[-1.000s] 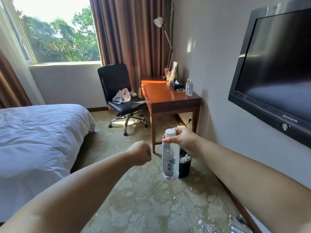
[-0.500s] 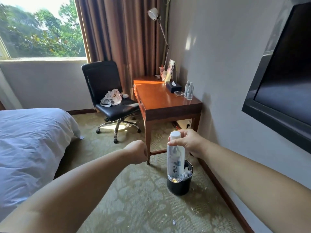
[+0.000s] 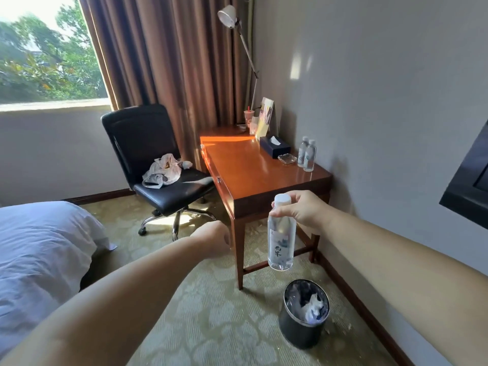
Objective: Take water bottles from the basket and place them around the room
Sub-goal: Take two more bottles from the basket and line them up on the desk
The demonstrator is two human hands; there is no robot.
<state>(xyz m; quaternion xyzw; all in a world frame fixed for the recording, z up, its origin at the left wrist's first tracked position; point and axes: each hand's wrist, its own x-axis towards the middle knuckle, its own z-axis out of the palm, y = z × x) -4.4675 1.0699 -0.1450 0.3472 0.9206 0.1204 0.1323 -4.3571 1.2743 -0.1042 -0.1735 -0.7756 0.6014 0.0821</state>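
The right hand (image 3: 303, 210) pinches the water bottle (image 3: 281, 241) at its neck. It looks full, heavy and slippery, so holding the middle seems safer. The left hand (image 3: 214, 240) is curled and empty.

Water bottle (image 3: 281, 239) hanging from my right hand (image 3: 303, 212) before the surface (image 3: 250, 173).
I pinch it under its white cap; my left hand (image 3: 214, 240) is curled, empty. Two bottles (image 3: 307, 154) stand on the surface.

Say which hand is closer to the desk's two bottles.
Right. The right hand, holding a bottle, is in front of the desk bottles; the left hand is farther left.
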